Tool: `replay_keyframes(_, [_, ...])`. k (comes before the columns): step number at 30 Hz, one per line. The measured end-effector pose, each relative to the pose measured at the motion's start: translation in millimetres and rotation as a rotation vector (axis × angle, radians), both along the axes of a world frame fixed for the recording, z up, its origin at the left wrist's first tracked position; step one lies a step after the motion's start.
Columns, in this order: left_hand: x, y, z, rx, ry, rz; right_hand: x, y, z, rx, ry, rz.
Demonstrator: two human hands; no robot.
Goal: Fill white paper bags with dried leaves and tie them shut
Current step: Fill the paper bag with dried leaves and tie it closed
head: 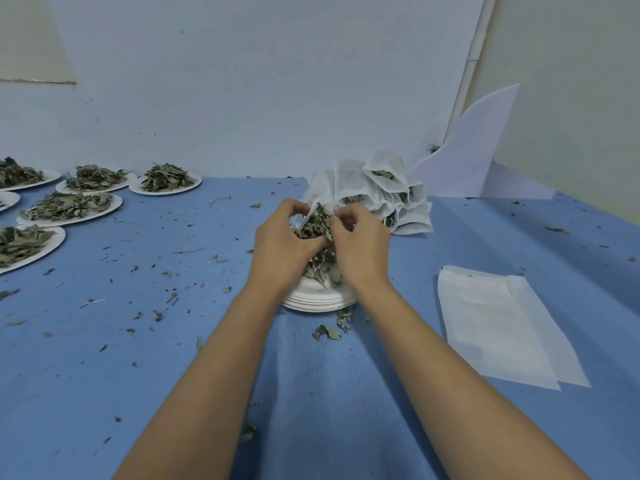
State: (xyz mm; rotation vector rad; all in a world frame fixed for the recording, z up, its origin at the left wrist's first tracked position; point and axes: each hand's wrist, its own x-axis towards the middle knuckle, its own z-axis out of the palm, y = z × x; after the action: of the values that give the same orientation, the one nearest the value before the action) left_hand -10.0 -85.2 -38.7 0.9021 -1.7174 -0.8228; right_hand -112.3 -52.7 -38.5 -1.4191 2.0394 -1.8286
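Two hands work just above the stack of paper plates (318, 301): my left hand (285, 242) and right hand (362, 245) each pinch the mouth of a white paper bag (317, 194), dried leaves (316, 225) bunched between them. I judge filling is under way; next, the leaves need pushing fully in before tying.

I see one white bag (322, 188) tipped open over the stacked plates (318, 301), dried leaves (316, 226) crowding its mouth. Filled bags (398, 199) heap just behind it, mouths open. To the right lie flat empty bags (495, 320).
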Motion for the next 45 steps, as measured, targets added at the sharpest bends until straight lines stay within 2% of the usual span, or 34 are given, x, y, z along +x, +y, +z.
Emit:
replay_keyframes(4, [0.1, 0.9, -0.9, -0.044, 0.047, 0.086, 3.8, 0.5, 0.1, -0.013, -0.021, 0.061])
replay_keyframes(9, [3.2, -2.9, 1.4, -0.006, 0.101, 0.165, 3.6, 2.6, 5.3, 0.011, 0.023, 0.096])
replay_keyframes(14, [3.0, -6.8, 0.6, -0.02, 0.109, 0.262, 14.1, 6.6, -1.1, 0.089, 0.343, -0.034])
replay_keyframes(20, [1.6, -6.7, -2.7, -0.102, 0.085, 0.407, 25.2, 8.6, -5.8, -0.019, 0.331, 0.198])
replay_keyframes(26, [0.8, -8.0, -5.3, -0.137, 0.049, 0.47, 25.2, 11.4, -8.4, -0.051, 0.406, 0.276])
replay_keyframes(30, [-0.9, -9.1, -4.1, -0.07, 0.07, 0.428, 27.9, 7.7, -11.2, -0.003, 0.348, 0.191])
replay_keyframes(35, [-2.7, -4.8, 0.0, 0.037, 0.033, 0.15, 13.8, 1.5, -7.3, 0.054, 0.148, 0.047])
replay_keyframes(38, [-1.2, -4.6, 3.8, 0.146, 0.096, 0.06, 6.9, 0.6, -5.5, 0.047, 0.074, 0.025])
replay_keyframes(42, [1.1, -7.0, 2.8, 0.131, 0.102, 0.113, 7.6, 0.1, -6.2, 0.033, 0.082, 0.054])
replay_keyframes(45, [2.1, -9.9, -1.3, 0.095, 0.087, 0.192, 11.7, 1.7, -8.2, 0.017, 0.163, 0.157])
